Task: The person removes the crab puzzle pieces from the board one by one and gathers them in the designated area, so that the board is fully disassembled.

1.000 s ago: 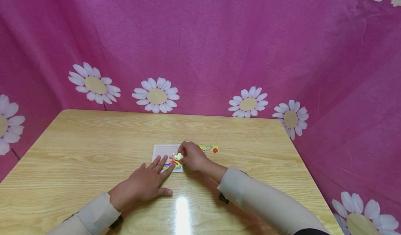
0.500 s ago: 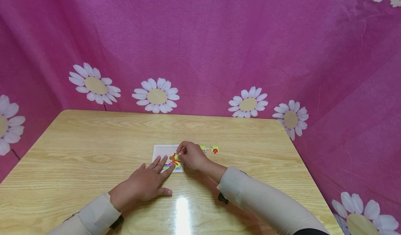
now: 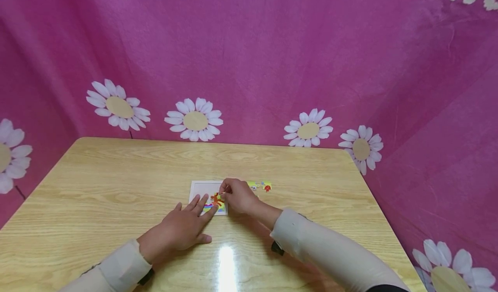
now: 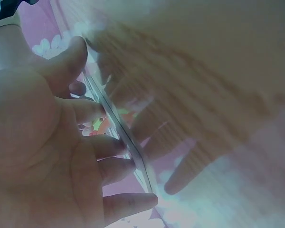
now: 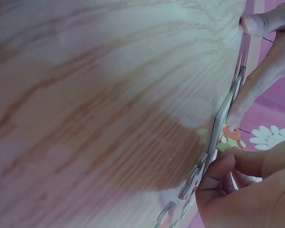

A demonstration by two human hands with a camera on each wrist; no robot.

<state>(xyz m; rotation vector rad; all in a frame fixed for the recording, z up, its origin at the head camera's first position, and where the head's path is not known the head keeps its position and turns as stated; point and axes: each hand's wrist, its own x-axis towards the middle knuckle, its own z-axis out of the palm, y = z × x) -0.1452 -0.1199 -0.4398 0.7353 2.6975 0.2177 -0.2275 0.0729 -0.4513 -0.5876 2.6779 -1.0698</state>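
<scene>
A shallow white-framed puzzle tray lies on the table, with joined jigsaw pieces in its lower right part showing a rainbow and an orange figure. My left hand rests with straight, spread fingers across the tray's lower edge, fingertips by the joined pieces. At the tray's right side, the thumb and forefinger of my right hand pinch a jigsaw piece, yellow-green with orange. It tilts up over the pieces in the tray. The right wrist view shows the pinch close to the tray's edge.
Several loose jigsaw pieces, yellow-green with red, lie on the wooden table just beyond and right of my right hand. A pink cloth with white daisies hangs behind the table and along its sides.
The right hand's pinched piece has turned and tipped over the joined pieces, its fingers shifting slightly nearer to me. The left hand stays in nearly the same place.
</scene>
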